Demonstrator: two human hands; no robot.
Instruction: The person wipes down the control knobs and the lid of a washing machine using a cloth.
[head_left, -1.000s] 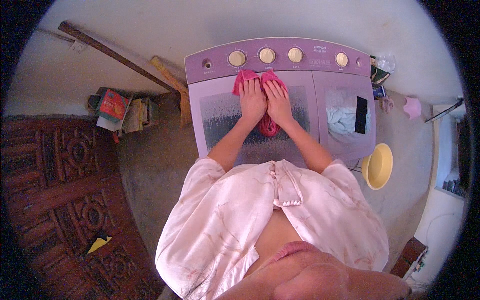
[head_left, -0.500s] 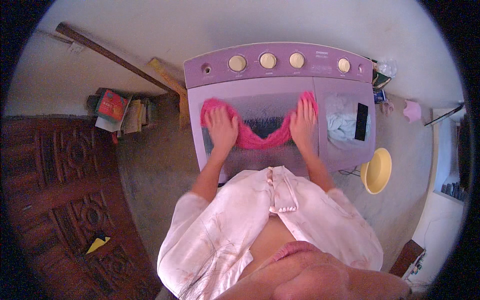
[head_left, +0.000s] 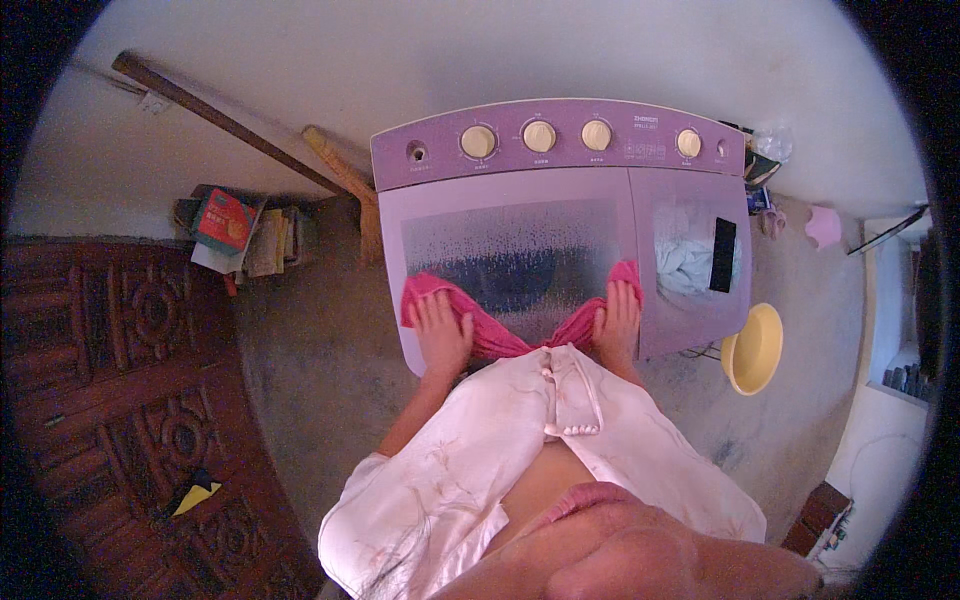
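Observation:
A twin-tub washing machine (head_left: 405, 210) with a purple control panel (head_left: 620, 125) stands before me. A bright pink cloth (head_left: 490, 333) sags in a curve along the near part of its larger, translucent lid (head_left: 510, 225). Flat on the cloth's left end rests my left hand (head_left: 443, 328), fingers stretched out. My right hand (head_left: 617, 322) presses down on the right end, its fingers extended too. The cloth's middle dips to the machine's near edge, against my light shirt (head_left: 420, 480). Water droplets or mist cover much of the lid, and something dark shows through it.
Through the smaller lid (head_left: 690, 200) at right, pale laundry (head_left: 683, 265) shows. A yellow basin (head_left: 753, 348) is beside the machine's right side. Left stand a carved wooden door (head_left: 130, 380), a stack of books (head_left: 225, 222) and a wooden piece (head_left: 350, 180) leaning near the wall.
Both hands have drawn the pink cloth toward me, from the middle of the lid to its near edge. More of the wet lid surface now shows behind it.

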